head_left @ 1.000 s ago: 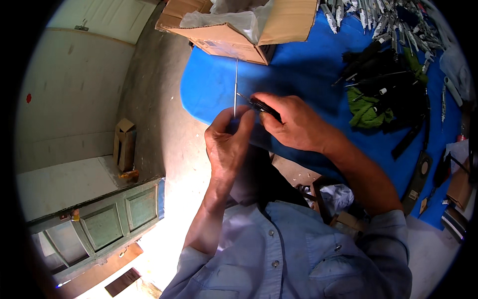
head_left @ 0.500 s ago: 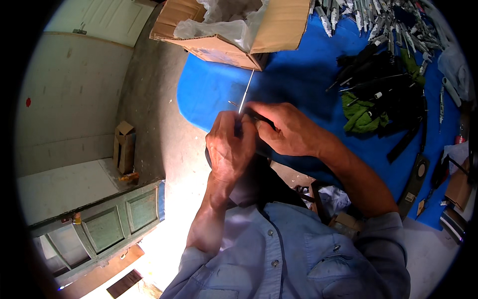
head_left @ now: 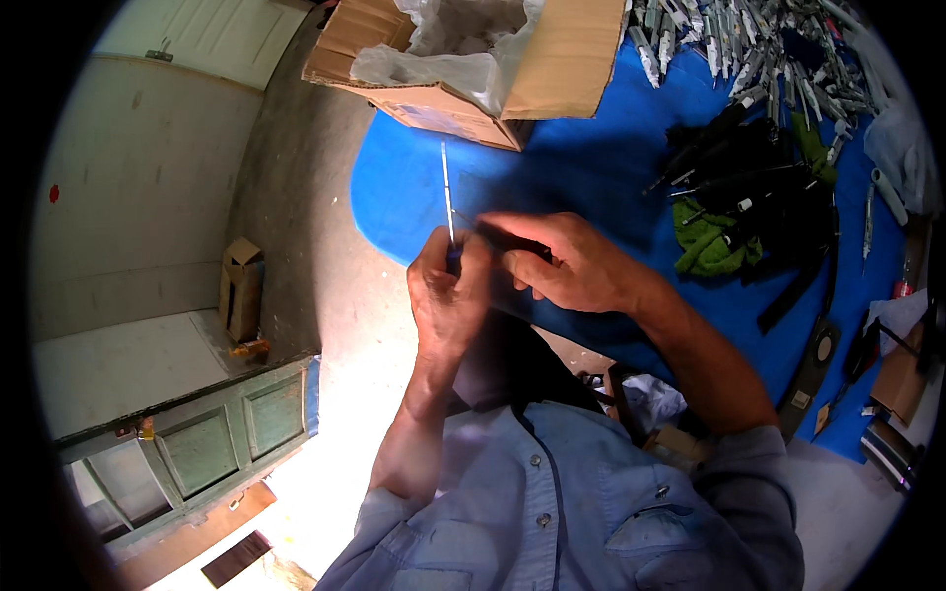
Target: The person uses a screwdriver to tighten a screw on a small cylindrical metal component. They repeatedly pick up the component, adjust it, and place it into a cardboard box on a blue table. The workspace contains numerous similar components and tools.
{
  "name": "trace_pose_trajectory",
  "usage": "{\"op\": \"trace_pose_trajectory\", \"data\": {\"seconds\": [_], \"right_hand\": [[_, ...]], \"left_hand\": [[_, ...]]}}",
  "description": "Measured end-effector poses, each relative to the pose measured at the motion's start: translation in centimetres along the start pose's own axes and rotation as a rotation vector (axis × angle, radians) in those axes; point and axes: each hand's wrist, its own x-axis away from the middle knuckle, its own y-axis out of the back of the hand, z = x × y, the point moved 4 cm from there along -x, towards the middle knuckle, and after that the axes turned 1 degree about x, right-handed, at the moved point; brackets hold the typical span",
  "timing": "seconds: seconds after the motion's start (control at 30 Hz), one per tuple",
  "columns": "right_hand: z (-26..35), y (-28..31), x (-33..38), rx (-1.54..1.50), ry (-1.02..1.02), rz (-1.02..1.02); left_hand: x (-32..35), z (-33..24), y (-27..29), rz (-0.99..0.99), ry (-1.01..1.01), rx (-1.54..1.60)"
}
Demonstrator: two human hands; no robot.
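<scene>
Two hands (head_left: pixel 448 300), thin rod (head_left: pixel 447 187), rounded table edge (head_left: pixel 363 197) nearby

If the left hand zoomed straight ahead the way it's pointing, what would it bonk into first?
Probably the open cardboard box. The thin rod in the left hand points at its near side, across the blue table. Depth is unclear, so the hand might pass above it.

One left hand (head_left: pixel 448 295), one right hand (head_left: pixel 583 264), one thin rod (head_left: pixel 447 190). One open cardboard box (head_left: pixel 453 111) at the tabletop's (head_left: pixel 414 187) left edge.
</scene>
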Motion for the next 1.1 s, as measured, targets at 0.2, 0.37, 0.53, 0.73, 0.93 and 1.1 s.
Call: {"op": "trace_pose_trajectory", "data": {"seconds": [0.2, 0.37, 0.53, 0.73, 0.93, 1.1], "right_hand": [[-0.1, 0.2, 0.2, -0.248, -0.262, 0.099], [-0.5, 0.4, 0.1, -0.328, -0.270, 0.061], [-0.6, 0.6, 0.0, -0.377, -0.259, 0.029], [-1.0, 0.8, -0.1, -0.366, -0.256, 0.013], [-0.5, 0.3, 0.1, -0.230, -0.235, -0.037], [0.0, 0.1, 0.1, -0.115, -0.185, -0.028]], "left_hand": [[0.7, -0.2, -0.1, 0.084, 0.245, 0.360], [0.6, 0.1, 0.5, 0.128, 0.322, 0.536], [0.0, 1.1, 1.0, 0.228, 0.323, 0.649], [0.4, 0.9, 1.8, 0.290, 0.337, 0.781], [0.8, 0.7, 2.8, 0.327, 0.295, 0.796], [1.3, 0.6, 3.3, 0.284, 0.300, 0.781]]}}
